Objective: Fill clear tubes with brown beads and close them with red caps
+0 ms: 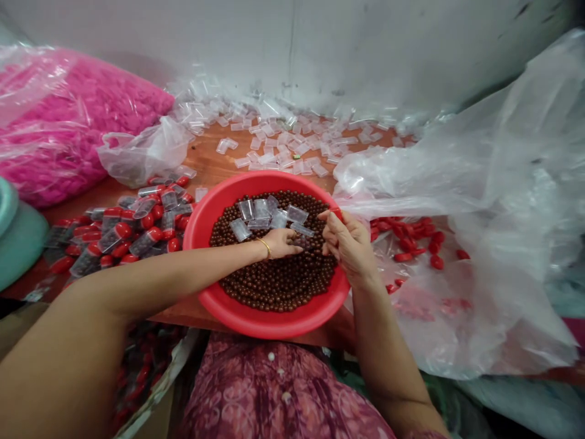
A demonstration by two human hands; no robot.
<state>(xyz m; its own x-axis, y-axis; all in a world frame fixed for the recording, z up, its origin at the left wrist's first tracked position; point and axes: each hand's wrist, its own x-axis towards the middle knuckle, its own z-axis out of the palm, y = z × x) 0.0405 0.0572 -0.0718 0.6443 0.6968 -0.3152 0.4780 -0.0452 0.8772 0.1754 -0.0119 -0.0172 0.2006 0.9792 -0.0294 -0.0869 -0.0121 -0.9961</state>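
Note:
A red plastic basin (214,213) full of small brown balls (278,283) sits in front of me, with several clear empty containers (267,214) lying on top of the balls. My left hand (282,242) rests on the balls with its fingers closed round a small clear container (302,242). My right hand (346,241) is at the basin's right rim, fingers curled and pinched toward the same container; what they hold is hidden.
Filled containers with red caps (123,228) are piled left of the basin. Loose red caps (418,241) lie on clear plastic sheeting (479,201) to the right. Empty clear containers (283,137) litter the wooden table behind. A pink-filled bag (59,122) sits far left.

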